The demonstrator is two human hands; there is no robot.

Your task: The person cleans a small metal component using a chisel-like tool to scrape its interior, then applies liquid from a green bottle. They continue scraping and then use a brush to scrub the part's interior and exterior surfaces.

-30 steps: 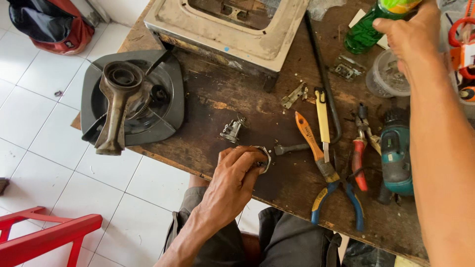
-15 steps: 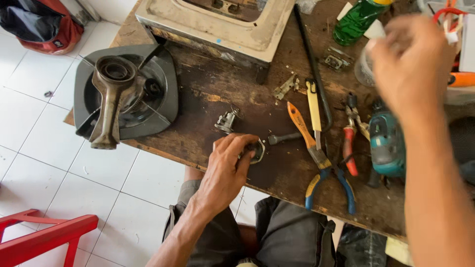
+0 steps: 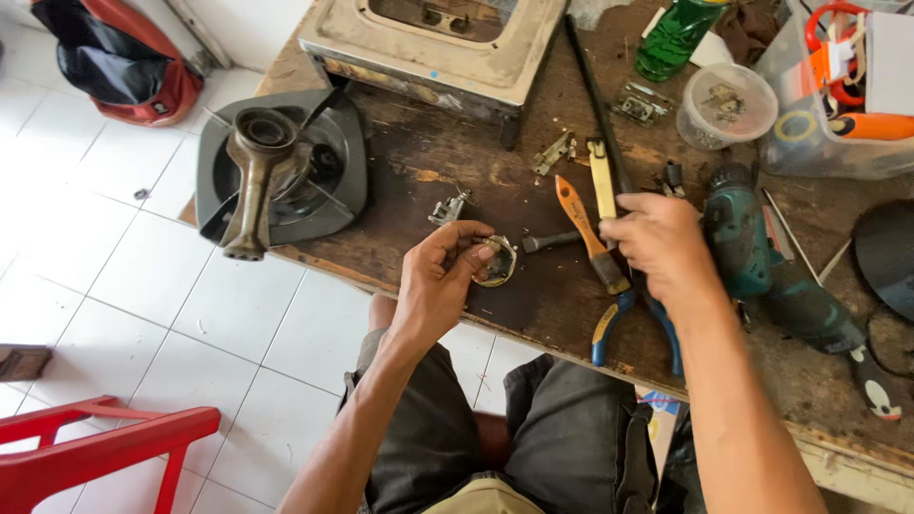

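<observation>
here, left hand [image 3: 440, 278] pinches a metal ring [image 3: 496, 262]; green bottle [image 3: 677, 36] behind.

Right hand [image 3: 659, 243] dropped from bottle [image 3: 674, 36] to pliers [image 3: 609, 271].

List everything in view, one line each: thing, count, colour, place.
round metal ring part: 1, grey, in left hand
pliers: 1, orange and blue handles, under right hand
yellow-handled tool: 1, bench centre
cordless drill: 1, teal, right of hand
stove body: 1, cream, bench top
burner tray with cast pipe: 1, dark grey, bench left
green bottle: 1, top
clear tub: 1, top right
wooden bench: 1, brown
red chair: 1, lower left
left hand: 1
right hand: 1
</observation>
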